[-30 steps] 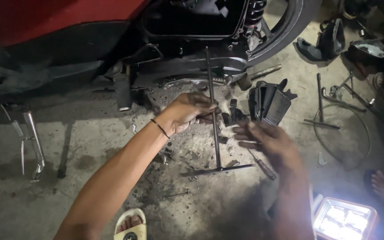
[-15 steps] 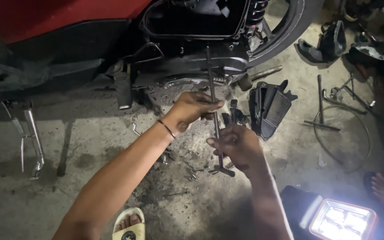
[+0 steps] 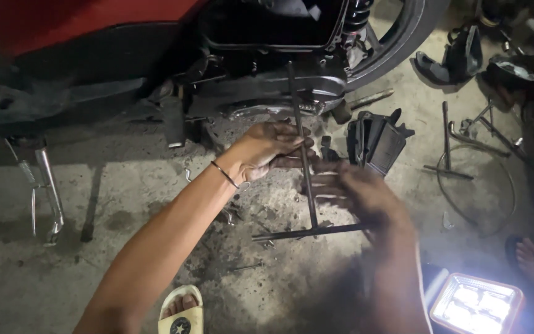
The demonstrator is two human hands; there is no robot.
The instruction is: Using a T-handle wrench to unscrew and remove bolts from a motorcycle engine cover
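- The left hand is still curled round the upper shaft of the long T-shaped wrench, whose far end meets the scooter engine.
- The right hand, blurred, has slid down and right along the shaft since half a second ago; it is loosely closed beside the shaft, just above the crossbar.
- The crossbar now shows lower, near the floor.
- The work light glows at near right.
- A black plastic cover lies beyond the right hand.
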